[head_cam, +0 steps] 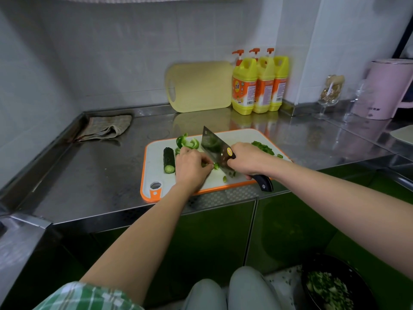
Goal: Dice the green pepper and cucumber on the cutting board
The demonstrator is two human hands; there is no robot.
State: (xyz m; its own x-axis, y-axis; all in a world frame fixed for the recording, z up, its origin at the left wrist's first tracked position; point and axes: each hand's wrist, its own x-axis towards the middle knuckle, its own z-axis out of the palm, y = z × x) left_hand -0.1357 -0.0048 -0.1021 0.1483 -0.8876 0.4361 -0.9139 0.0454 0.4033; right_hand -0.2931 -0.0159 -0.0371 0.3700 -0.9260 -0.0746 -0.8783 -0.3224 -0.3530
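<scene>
1. Setting: I see a stainless-steel counter (pixel 100 175) against a white tiled wall. A white cutting board with an orange rim (pixel 154 173) lies at its front edge.
2. Left hand (pixel 192 168): the fingers are curled and pin a small green pepper strip (pixel 215 166) to the board.
3. Right hand (pixel 245 161): it is wrapped round the black handle of a steel cleaver (pixel 213 146). The blade's edge meets the board just beside the strip.
4. Task items: a dark green cucumber piece (pixel 169 159) lies on the board left of the left hand. Curled green pepper pieces (pixel 186 142) lie behind that hand, and diced green bits (pixel 263 147) lie at the board's far right.
5. Background: I note a pale yellow board (pixel 201 86), three yellow pump bottles (pixel 259 86) and a folded cloth (pixel 105 128).
</scene>
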